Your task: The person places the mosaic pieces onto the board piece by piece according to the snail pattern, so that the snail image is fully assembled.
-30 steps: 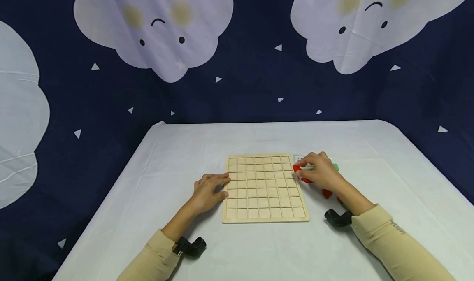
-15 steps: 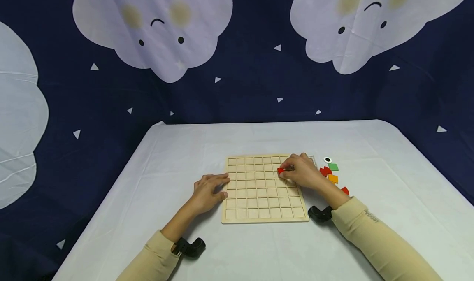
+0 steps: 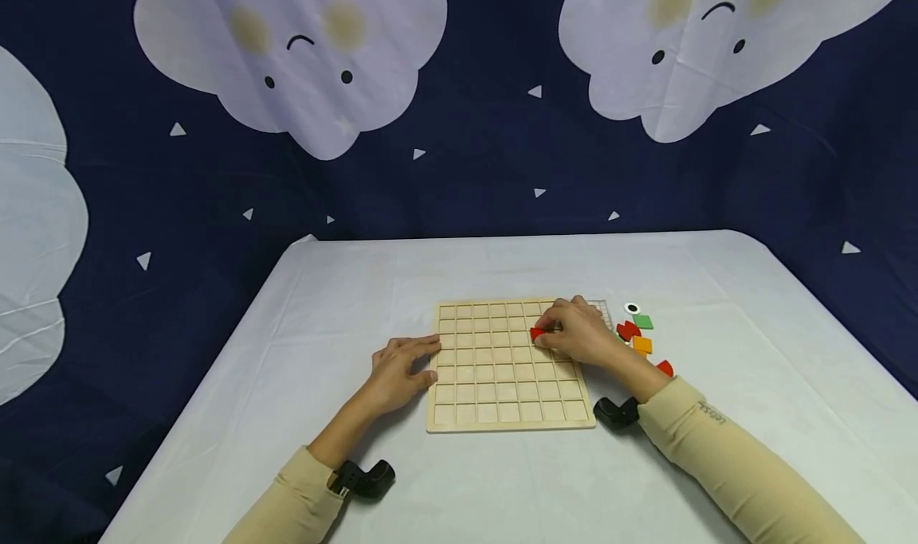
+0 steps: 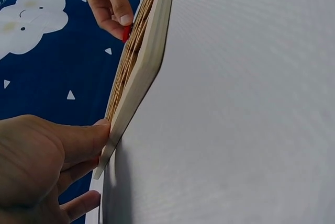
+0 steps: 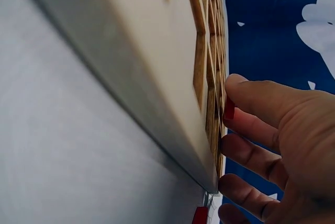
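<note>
A wooden board (image 3: 495,371) with a grid of square recesses lies on the table. My right hand (image 3: 576,333) is over its upper right part and pinches a small flat red piece (image 3: 536,334) between thumb and fingers, at the grid. In the right wrist view the red piece (image 5: 229,109) shows between the thumb and index finger. My left hand (image 3: 396,375) rests against the board's left edge, its fingers fairly straight. The left wrist view has the thumb of the left hand (image 4: 36,161) touching the board's rim (image 4: 141,82).
Right of the board lie loose pieces: red ones (image 3: 629,330), an orange one (image 3: 642,344), a green one (image 3: 643,322) and a white disc with a dark centre (image 3: 632,308). A clear gridded sheet (image 3: 601,308) is partly behind my right hand. White cloth (image 3: 502,488) covers the table.
My right hand has moved left from the loose pieces onto the board with the red piece, then slightly further left. The left hand has stayed at the board's edge.
</note>
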The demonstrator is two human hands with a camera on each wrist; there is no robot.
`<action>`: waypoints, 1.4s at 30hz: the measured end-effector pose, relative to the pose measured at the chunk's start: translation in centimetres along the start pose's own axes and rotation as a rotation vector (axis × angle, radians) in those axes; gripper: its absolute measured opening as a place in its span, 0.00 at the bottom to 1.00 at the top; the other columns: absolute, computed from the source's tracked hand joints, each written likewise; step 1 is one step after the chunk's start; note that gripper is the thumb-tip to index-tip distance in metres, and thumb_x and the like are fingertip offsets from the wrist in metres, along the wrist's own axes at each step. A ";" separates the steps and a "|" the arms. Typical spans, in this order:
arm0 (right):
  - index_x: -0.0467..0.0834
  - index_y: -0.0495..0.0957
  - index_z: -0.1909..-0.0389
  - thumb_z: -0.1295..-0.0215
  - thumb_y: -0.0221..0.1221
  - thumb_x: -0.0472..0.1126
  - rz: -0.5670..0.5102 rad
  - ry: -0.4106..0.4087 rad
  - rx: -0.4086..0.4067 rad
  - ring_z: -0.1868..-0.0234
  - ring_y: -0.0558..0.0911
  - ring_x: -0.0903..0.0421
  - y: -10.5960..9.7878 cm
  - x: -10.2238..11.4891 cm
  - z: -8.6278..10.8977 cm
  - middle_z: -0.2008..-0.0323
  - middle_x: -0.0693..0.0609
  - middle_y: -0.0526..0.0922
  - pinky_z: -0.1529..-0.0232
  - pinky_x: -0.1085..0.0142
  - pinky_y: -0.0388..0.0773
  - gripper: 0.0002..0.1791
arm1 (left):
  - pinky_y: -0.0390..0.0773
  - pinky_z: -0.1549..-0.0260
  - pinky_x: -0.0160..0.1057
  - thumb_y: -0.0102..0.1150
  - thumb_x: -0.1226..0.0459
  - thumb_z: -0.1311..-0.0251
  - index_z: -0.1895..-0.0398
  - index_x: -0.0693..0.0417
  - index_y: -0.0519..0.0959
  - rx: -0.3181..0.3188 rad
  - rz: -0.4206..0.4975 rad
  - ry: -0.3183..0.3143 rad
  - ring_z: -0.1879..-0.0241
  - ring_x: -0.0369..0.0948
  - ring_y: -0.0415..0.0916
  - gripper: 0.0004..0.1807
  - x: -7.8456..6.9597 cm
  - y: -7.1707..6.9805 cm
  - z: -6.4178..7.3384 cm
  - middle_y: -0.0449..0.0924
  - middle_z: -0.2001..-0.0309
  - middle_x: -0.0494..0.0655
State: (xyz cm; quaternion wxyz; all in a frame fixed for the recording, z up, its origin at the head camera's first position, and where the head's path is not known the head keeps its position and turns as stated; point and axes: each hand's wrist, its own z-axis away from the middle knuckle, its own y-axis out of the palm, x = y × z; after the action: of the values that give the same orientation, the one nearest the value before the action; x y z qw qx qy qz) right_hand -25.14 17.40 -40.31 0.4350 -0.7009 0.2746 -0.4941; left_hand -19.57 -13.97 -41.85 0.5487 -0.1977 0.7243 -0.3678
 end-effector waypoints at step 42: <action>0.43 0.83 0.57 0.44 0.64 0.46 -0.016 0.191 -0.050 0.52 0.69 0.46 -6.0 -5.8 8.1 0.53 0.43 0.81 0.59 0.57 0.65 0.15 | 0.49 0.40 0.57 0.62 0.64 0.44 0.40 0.54 0.74 0.023 0.014 -0.003 0.36 0.49 0.59 0.25 -0.1 -0.2 0.1 0.68 0.33 0.43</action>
State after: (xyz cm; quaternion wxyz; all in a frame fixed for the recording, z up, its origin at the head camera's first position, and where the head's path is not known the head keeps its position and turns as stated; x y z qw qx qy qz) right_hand -19.96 27.75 -38.71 0.3854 -0.6634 0.3215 -0.5549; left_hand -19.51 -14.07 -41.66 0.5544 -0.1870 0.7206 -0.3719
